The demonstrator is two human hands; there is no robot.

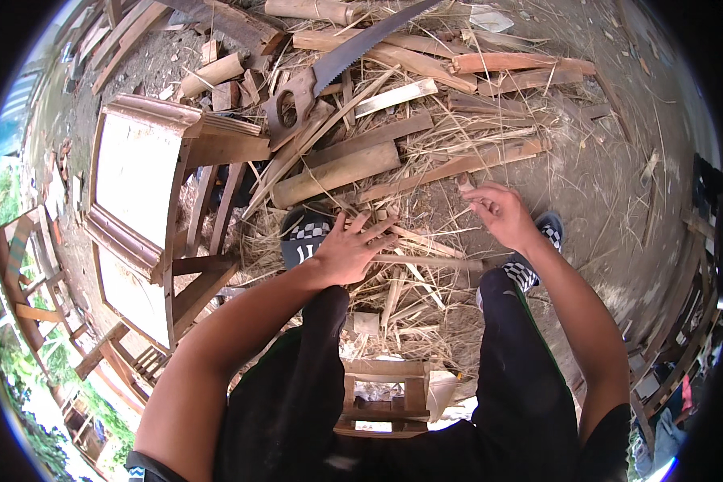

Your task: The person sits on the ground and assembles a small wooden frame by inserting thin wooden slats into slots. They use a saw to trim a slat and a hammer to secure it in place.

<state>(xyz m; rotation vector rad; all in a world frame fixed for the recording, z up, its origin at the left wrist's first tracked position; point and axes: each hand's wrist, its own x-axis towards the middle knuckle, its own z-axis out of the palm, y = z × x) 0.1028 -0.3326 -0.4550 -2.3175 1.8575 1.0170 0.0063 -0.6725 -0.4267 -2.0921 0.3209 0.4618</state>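
My left hand [349, 249] is spread over split strips between my feet, fingers apart and pointing away from me. By its palm, a long thin wooden stick [430, 261] runs across toward my right shoe. My right hand [502, 215] is above the ground near that shoe, its fingers curled and pinched. Just past its fingertips shows a small brown wood piece [464, 182]; whether the fingers grip it is unclear. Beyond both hands lie a thick bamboo length [335, 174] and a long split slat [458, 171].
A handsaw [349, 60] with a wooden handle rests on the scrap pile ahead. At the left stands a wooden frame with pale panels [132, 161]. Straw-like shavings and boards [522, 63] cover much of the ground. Below me is a low wooden stool [386, 368].
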